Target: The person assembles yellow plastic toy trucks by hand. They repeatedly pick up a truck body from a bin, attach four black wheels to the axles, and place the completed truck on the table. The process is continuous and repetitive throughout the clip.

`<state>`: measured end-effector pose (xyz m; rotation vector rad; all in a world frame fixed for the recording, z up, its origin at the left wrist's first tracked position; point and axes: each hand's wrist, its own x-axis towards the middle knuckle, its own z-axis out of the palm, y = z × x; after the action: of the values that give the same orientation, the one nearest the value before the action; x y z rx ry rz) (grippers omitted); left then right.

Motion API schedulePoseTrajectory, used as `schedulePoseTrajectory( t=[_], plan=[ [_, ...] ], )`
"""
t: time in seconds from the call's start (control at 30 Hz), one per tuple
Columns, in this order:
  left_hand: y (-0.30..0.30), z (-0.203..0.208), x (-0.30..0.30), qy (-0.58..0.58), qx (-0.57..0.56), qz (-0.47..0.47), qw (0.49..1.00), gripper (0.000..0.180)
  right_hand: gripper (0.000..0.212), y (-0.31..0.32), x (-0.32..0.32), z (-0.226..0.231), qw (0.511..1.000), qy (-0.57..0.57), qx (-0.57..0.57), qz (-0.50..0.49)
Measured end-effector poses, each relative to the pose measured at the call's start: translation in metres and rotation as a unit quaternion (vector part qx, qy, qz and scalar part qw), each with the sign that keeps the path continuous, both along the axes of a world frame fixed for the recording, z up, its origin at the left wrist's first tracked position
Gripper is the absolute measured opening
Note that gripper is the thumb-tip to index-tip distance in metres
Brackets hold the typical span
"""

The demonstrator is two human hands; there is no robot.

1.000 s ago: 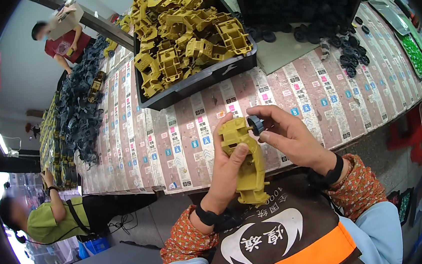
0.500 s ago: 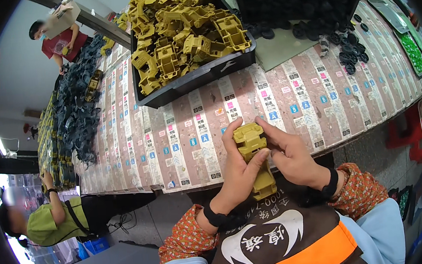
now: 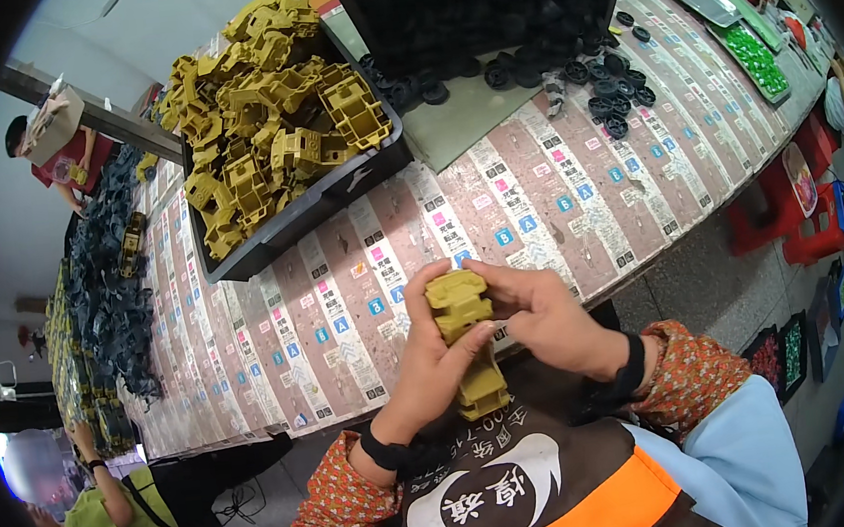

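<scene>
A mustard-yellow plastic toy truck body (image 3: pixel 481 391) is held upright in front of my apron, just off the table's near edge. My left hand (image 3: pixel 429 363) wraps round it from the left, the thumb pressed across its middle. From the other side my right hand (image 3: pixel 563 329) grips near its upper end, fingers curled behind it and thumb bent in close. What the right fingertips touch at the back is hidden. Beyond my hands, a black crate (image 3: pixel 312 213) is heaped with similar yellow toy truck parts (image 3: pixel 263 107).
Black toy wheels (image 3: pixel 613 96) lie loose before a dark bin (image 3: pixel 480 7). Green pieces fill a tray (image 3: pixel 755 59) at the far right. Dark parts (image 3: pixel 112 281) are piled on the left, with two co-workers (image 3: pixel 112 511) (image 3: pixel 62 164) beside them. Red stools (image 3: pixel 811 229) stand right of the table (image 3: pixel 346 310).
My view has swung to the right, so the crate and wheels sit further left. Both hands still hold the toy truck body, with little change in grip.
</scene>
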<state>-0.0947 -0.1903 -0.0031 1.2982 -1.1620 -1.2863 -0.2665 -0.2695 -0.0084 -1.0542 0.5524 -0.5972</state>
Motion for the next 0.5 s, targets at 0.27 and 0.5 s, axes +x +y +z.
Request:
schedulePoseTrajectory(
  t=[0.27,0.5],
  plan=[
    [-0.011,0.002,0.012,0.171,0.079,0.124,0.974,0.071,0.027,-0.183,-0.096,-0.011,0.745,0.504,-0.355,-0.256],
    [-0.008,-0.003,0.034,0.380,0.097,0.195,0.899,0.045,0.043,-0.228,-0.123,-0.038,0.593,0.641,-0.419,-0.248]
  ],
)
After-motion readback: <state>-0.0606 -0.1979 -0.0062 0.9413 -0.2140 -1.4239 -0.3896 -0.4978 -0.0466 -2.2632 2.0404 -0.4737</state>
